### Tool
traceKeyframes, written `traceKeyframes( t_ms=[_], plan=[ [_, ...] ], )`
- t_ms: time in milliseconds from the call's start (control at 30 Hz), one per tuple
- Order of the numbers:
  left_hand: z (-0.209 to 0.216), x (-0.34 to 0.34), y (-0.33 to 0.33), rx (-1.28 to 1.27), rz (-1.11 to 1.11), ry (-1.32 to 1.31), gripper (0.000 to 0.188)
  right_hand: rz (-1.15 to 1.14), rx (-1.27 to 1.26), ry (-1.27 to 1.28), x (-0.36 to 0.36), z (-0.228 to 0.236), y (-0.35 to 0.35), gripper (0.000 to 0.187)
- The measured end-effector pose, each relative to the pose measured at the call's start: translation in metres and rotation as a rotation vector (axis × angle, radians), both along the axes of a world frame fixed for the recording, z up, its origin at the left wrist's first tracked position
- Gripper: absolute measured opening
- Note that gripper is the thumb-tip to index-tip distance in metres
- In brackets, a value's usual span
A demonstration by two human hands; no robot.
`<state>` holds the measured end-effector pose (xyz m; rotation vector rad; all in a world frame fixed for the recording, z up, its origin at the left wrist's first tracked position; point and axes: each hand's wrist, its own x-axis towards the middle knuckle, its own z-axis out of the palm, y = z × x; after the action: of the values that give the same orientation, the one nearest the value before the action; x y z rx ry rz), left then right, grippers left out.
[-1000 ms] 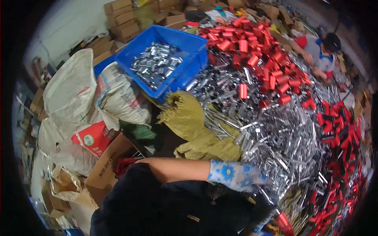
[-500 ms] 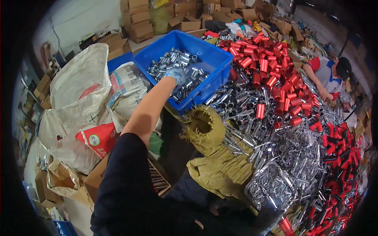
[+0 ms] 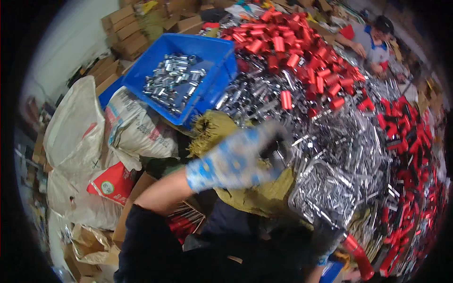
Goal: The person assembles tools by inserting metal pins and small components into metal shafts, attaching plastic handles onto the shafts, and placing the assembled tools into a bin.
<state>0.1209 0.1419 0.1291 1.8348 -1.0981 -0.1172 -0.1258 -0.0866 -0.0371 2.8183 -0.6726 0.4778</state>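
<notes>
Head view: gloved left hand [image 3: 236, 160] blurred over metal clips [image 3: 325, 188], grip unreadable; right hand unseen. Clips look light, stiff, slippery; blue bin [image 3: 214, 85] at eleven o'clock.

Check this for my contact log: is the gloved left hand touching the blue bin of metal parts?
Apart. The head view shows the left hand, motion-blurred, over the olive cloth, with cloth and shiny parts lying between it and the blue bin.
</notes>
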Motion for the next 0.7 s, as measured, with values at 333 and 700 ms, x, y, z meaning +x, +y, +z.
traceKeyframes(
  t_ms=[333, 700],
  plan=[
    [-0.099, -0.066, -0.086, 0.093, -0.53, -0.027, 0.036, 0.204, 1.75, -0.854, -0.02, 0.021, -0.001, 0.049],
    [-0.083, -0.101, -0.123, 0.133, -0.411, 0.14, 0.055, -0.017, 1.69, -0.936, -0.038, 0.003, -0.004, 0.05]
  ],
)
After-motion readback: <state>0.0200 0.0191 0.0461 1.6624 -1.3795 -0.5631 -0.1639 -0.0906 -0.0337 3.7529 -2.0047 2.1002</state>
